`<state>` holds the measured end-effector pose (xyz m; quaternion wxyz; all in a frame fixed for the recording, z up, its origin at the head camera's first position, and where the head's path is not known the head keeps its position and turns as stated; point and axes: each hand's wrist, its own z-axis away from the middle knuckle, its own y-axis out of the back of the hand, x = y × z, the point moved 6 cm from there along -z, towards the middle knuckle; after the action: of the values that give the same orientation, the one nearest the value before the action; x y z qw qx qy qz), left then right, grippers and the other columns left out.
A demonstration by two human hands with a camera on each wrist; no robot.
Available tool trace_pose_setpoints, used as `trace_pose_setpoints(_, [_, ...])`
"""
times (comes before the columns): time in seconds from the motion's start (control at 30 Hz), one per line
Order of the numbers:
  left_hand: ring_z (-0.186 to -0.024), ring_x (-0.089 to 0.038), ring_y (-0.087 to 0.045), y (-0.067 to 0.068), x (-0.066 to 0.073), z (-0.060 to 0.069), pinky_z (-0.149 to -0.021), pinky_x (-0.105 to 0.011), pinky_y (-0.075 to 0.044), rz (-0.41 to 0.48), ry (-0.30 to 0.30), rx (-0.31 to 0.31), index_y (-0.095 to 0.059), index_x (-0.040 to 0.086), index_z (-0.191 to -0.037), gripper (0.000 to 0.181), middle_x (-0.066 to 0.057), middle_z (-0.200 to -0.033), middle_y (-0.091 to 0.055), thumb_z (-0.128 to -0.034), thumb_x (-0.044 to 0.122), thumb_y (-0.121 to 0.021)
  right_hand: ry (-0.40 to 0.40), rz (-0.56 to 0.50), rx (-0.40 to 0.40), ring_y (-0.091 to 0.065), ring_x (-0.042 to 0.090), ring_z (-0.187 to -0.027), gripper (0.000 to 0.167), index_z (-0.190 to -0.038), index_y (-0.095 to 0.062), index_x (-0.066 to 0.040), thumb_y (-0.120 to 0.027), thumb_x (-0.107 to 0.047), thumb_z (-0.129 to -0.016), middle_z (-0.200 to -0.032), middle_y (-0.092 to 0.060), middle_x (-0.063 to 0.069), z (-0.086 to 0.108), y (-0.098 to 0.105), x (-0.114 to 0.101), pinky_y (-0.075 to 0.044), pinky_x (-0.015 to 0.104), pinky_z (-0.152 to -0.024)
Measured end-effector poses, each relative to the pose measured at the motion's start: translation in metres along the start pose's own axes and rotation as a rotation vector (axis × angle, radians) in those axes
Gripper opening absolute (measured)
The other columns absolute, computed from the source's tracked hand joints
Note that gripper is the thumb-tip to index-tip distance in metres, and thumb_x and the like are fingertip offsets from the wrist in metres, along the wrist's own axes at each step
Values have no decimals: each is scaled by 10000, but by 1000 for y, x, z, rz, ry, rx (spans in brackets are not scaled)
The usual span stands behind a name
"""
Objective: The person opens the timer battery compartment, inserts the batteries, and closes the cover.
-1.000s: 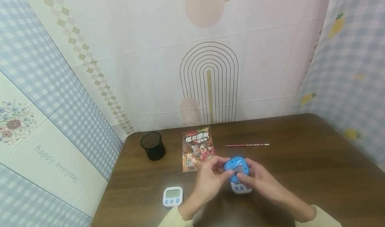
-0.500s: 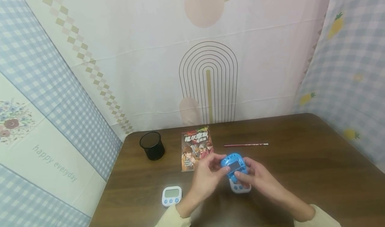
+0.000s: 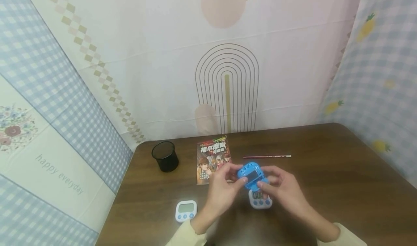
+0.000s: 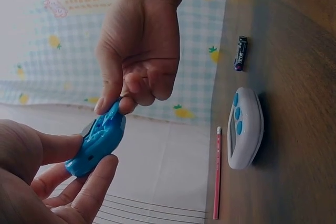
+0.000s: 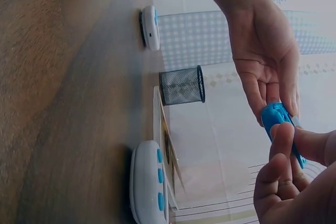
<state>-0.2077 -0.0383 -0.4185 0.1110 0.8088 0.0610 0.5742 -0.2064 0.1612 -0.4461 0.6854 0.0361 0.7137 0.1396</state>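
Half-curled, my left hand (image 3: 221, 188) and right hand (image 3: 288, 190) pinch the gadget (image 3: 251, 173) left and right, likely to steady it.

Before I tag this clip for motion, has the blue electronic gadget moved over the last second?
Yes: against the red pencil, the blue electronic gadget has shifted slightly up and left in the head view.

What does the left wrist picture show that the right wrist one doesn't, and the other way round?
Only the left wrist view: a reddish pencil and what looks like a small battery.

Only the right wrist view: a black mesh cup, a book and a second white timer.

Both: the left hand, the right hand, the blue gadget they hold, one white timer and the tabletop.
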Motion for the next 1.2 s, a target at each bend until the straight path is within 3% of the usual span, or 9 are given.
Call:
trace_pose_setpoints(0.23, [-813,-83,-705,5,-1,-4,-727,-214,-623,-31,18,31,-749,63,-1152,284,-95,-1025,-775,-881,23,-827,12,-6,18,-707,295,-689,604,-1463,-551,-92,-814,-152,-923,-798,-716,146,1,6,-3,-644,398,-711])
trace_pose_setpoints(0.5, [-823,-122,-733,12,-3,-7,-734,-212,-619,-51,34,64,-760,79,-1156,258,-95,-1093,-789,-908,60,-827,31,72,-81,-735,271,-727,343,-1180,-663,18,-806,-179,-938,-838,-767,152,-2,-1,-4,-615,340,-738])
trace_pose_setpoints(0.7, [-819,-133,-738,13,-1,-7,-743,-211,-619,-38,33,65,-762,76,-1158,265,-106,-1111,-789,-903,43,-825,73,104,-139,-781,293,-864,211,-1009,-668,-31,-814,-156,-923,-942,-790,92,-1,-4,-3,-649,364,-685])
trace_pose_setpoints(0.9, [-822,-127,-727,13,-2,-6,-745,-214,-618,-38,35,61,-764,87,-1164,267,-94,-1119,-785,-907,49,-826,122,155,-176,-777,226,-990,192,-947,-670,-79,-830,-179,-910,-1003,-783,46,0,-6,-4,-639,306,-777])
trace_pose_setpoints(1.0, [-831,-131,-725,12,-2,-6,-751,-213,-618,-36,40,56,-762,91,-1170,269,-90,-1115,-782,-912,49,-822,143,202,-183,-746,193,-954,181,-908,-688,-119,-851,-196,-889,-954,-763,-2,0,-7,-5,-612,282,-797])
trace_pose_setpoints(1.2, [-843,-140,-727,12,-3,-5,-755,-212,-617,-42,43,51,-763,100,-1175,268,-81,-1113,-782,-917,55,-820,160,288,-207,-627,183,-785,191,-853,-694,-182,-881,-222,-861,-847,-705,-27,2,-10,-4,-534,282,-677])
